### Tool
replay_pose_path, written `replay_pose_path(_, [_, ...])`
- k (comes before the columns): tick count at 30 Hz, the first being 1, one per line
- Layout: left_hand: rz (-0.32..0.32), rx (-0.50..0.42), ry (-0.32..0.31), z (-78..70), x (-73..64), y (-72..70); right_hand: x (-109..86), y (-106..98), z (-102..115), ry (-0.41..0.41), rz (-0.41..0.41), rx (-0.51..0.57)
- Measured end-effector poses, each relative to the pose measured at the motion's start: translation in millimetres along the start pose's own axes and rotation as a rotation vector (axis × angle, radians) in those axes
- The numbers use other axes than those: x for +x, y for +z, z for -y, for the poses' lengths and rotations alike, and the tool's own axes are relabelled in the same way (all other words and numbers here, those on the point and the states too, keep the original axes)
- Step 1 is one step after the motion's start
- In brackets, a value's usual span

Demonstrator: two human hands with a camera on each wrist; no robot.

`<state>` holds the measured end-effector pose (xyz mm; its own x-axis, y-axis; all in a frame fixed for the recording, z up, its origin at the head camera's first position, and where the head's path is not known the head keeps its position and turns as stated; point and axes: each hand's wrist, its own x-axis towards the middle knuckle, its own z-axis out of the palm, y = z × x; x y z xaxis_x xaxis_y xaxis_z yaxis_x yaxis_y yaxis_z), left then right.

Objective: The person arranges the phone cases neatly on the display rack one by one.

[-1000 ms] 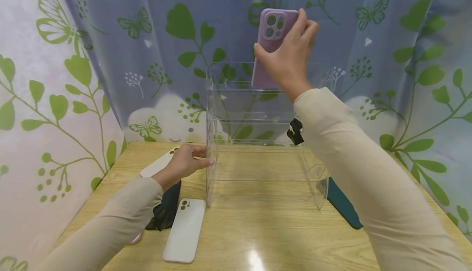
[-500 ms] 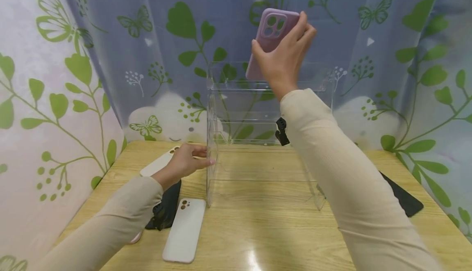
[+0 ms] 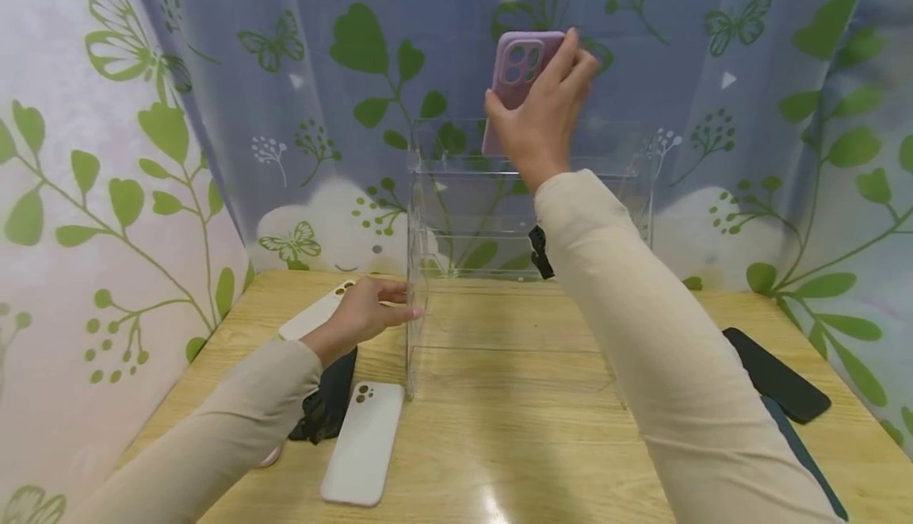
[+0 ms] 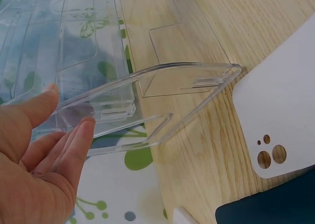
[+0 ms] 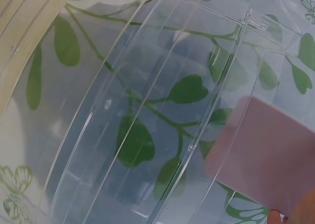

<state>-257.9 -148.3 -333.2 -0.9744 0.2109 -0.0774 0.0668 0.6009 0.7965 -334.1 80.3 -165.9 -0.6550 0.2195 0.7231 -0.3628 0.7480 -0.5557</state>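
My right hand point(image 3: 545, 120) holds a lilac phone case point(image 3: 512, 98) by its side edges, camera cutouts at the top. In the head view the case stands upright at the top tier of a clear acrylic display rack point(image 3: 415, 231). The right wrist view shows the lower end of the case point(image 5: 268, 150) overlapping the rack's upper ledge; whether it touches I cannot tell. My left hand point(image 3: 364, 310) grips the rack's left side panel. In the left wrist view, the edge of that panel point(image 4: 162, 66) runs between thumb and fingers.
Left of the rack lie a white phone case point(image 3: 364, 445), a dark case point(image 3: 335, 397), another white case point(image 3: 314, 314) and a partly hidden pink one point(image 3: 271, 457). A black case point(image 3: 777, 377) and a teal case point(image 3: 802, 453) lie right. A patterned curtain point(image 3: 456, 1) hangs behind.
The lilac case has shifted slightly left and tilted, then straightened again at the top tier. My right forearm swung left, uncovering the black case. My left hand keeps its grip on the rack.
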Motion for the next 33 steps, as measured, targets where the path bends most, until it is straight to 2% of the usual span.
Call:
replay_pose_path(8, [-0.002,-0.015,-0.001,-0.9,-0.1,1.9,1.2,8.5,3.0,0.058,0.086,-0.037])
replay_pose_path(20, [-0.023,-0.008,-0.011,-0.6,0.9,4.1,-0.8,15.2,4.3,0.049,0.137,-0.072])
replay_pose_path(28, [-0.029,-0.003,-0.017,-1.7,0.9,5.1,-3.9,16.1,-8.0,-0.026,0.244,-0.271])
replay_pose_path(33, [-0.031,-0.003,-0.019,-1.8,0.7,4.1,-6.0,17.1,-12.5,-0.024,0.31,-0.315])
